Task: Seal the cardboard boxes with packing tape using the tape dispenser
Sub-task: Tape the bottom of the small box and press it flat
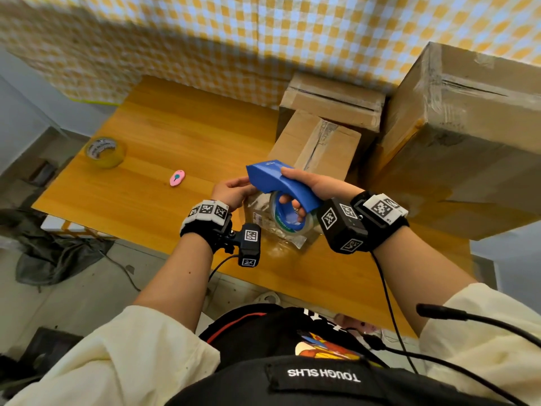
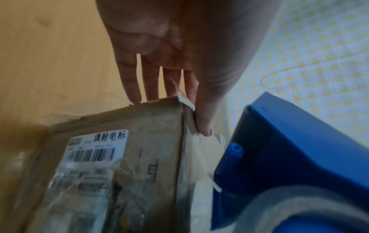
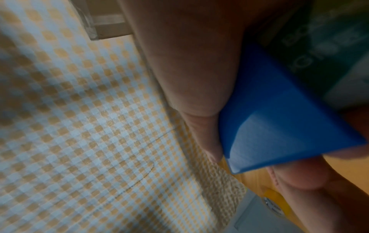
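Note:
A small cardboard box point(image 1: 257, 213) point(image 2: 139, 157) with a barcode label and clear wrap lies on the wooden table point(image 1: 175, 127) in front of me. My left hand point(image 1: 231, 190) point(image 2: 169, 47) holds its far end, straight fingers behind the far edge and the thumb pressing a clear tape end point(image 2: 209, 141) at the box's corner. My right hand point(image 1: 310, 183) point(image 3: 189, 63) grips the handle of the blue tape dispenser point(image 1: 278, 180) point(image 2: 289, 149) point(image 3: 279, 118), which hovers just over the box. Its tape roll point(image 1: 288, 219) sits under the handle.
A spare roll of tape point(image 1: 106, 152) and a small pink cutter point(image 1: 177, 178) lie on the table's left half. Three cardboard boxes stand at the right: a low taped box point(image 1: 325, 142), another box point(image 1: 330, 98) behind it, and a large box point(image 1: 468, 127). A checked cloth point(image 1: 205, 39) hangs behind.

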